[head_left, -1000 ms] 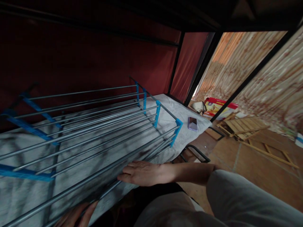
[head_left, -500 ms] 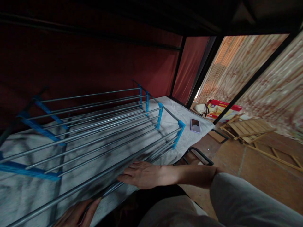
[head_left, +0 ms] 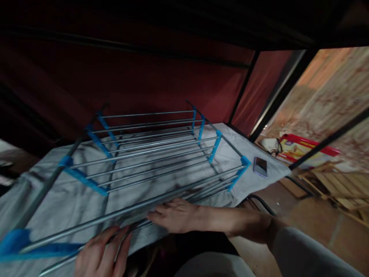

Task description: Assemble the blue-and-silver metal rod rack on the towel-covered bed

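A metal rack of grey rods with blue plastic joints lies on a grey cloth under a dark frame. My right hand lies flat, fingers stretched out, on the rods at the rack's near edge. My left hand is at the bottom edge, fingers curled over a near rod.
A phone lies on the cloth's right corner. A dark red fabric wall stands behind the rack. Right of the black frame posts, on the tiled floor, are a red box and wooden slatted pieces.
The view has swung left, showing more of the rack's left end. My left hand has come further into view and onto the near rod. My right hand stays on the rods.
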